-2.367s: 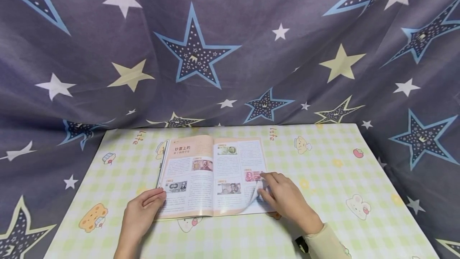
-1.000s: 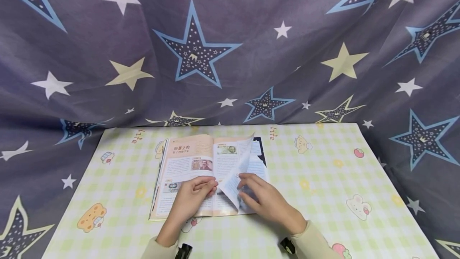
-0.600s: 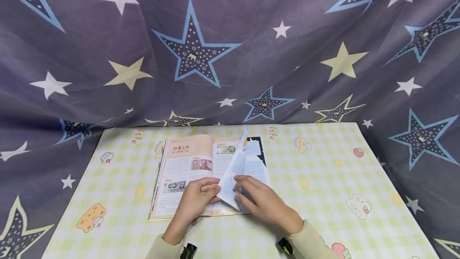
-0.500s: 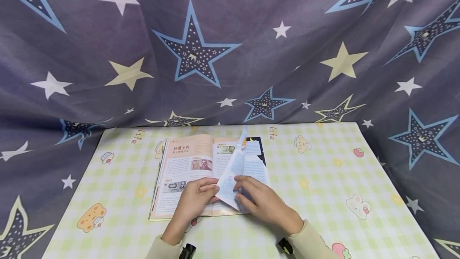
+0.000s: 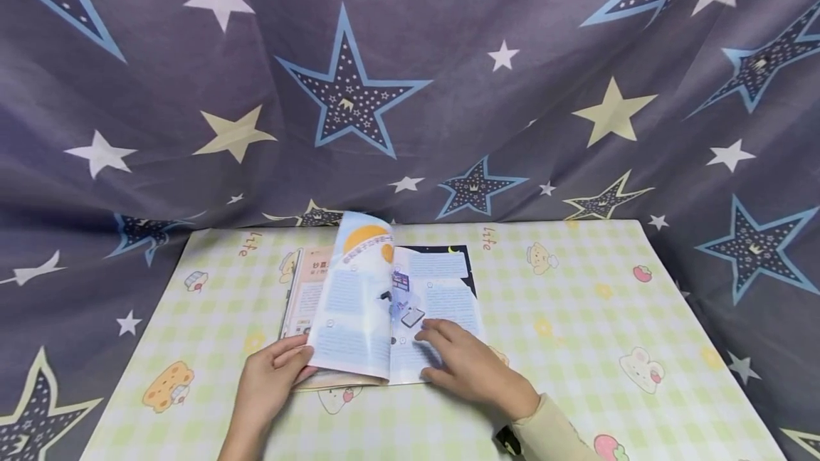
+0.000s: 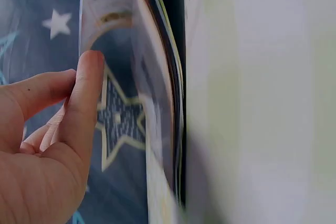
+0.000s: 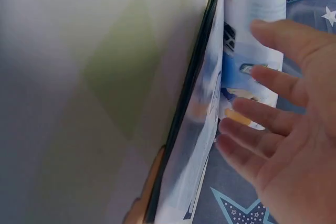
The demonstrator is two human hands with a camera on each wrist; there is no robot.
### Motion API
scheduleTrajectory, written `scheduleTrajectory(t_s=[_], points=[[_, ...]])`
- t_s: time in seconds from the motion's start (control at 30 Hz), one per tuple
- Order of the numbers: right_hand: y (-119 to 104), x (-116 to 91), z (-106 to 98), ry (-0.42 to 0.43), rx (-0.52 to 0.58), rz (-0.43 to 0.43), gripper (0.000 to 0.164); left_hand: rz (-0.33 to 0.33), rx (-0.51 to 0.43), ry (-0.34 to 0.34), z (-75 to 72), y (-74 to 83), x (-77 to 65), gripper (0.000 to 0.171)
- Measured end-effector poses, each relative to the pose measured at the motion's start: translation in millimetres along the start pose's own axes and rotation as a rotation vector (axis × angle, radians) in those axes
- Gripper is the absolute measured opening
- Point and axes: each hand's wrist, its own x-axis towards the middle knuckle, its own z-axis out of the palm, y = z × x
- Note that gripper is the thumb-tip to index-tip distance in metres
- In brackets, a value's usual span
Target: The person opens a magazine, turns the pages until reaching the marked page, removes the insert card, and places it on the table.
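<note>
An open magazine (image 5: 448, 301) lies on the table in the head view. One of its pages (image 5: 352, 311), pale blue with an orange circle, stands partly raised over the left side. My left hand (image 5: 269, 379) pinches this page near its lower outer corner; in the left wrist view the thumb (image 6: 86, 93) lies against the page's edge. Over the lower right page is my right hand (image 5: 474, 368), its fingers loosely spread and holding nothing. The right wrist view shows those fingers (image 7: 262, 135) apart beside the pages; whether they touch the paper I cannot tell.
A green-and-white checked cloth (image 5: 564, 383) with cartoon prints covers the table. Behind and beside it hangs a dark curtain (image 5: 448, 119) patterned with stars. A black wrist strap (image 5: 508, 440) shows at my right sleeve (image 5: 554, 436).
My left hand has moved from the middle of the magazine to the left, carrying the page over. The blue pages are now exposed. My right hand has barely shifted over the last half second.
</note>
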Motion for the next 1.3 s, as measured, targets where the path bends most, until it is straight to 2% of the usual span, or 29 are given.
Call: scheduleTrajectory(t_s=[0.13,0.23,0.33,0.53,0.8,1.1,1.3], points=[[-1.0,0.1,3.1,-0.055,-0.076,-0.022,0.066,-0.034,0.055,0.068,-20.5,-6.3,-1.8,0.034],[-3.4,1.6,4.2,-0.105,-0.128,-0.013,0.072,-0.059,0.082,0.115,-29.8,-10.1,-2.6,0.034],[-5.3,3.2,5.1,-0.147,-0.174,0.01,0.074,-0.07,0.099,0.146,-34.6,-13.0,-2.5,0.034],[-5.7,3.7,5.2,-0.154,-0.208,0.016,0.071,-0.082,0.11,0.147,-39.7,-15.2,-2.8,0.034],[1.9,1.4,2.5,-0.161,-0.144,-0.016,0.06,-0.096,0.127,0.164,-40.5,-15.3,-2.3,0.032],[14.8,-9.0,-10.2,-0.189,-0.001,-0.031,0.048,-0.084,0.136,0.17,-40.8,-16.5,-2.3,0.032],[22.1,-17.4,-21.3,-0.199,0.104,-0.044,0.029,-0.082,0.18,0.184,-41.8,-15.9,-1.7,0.032]])
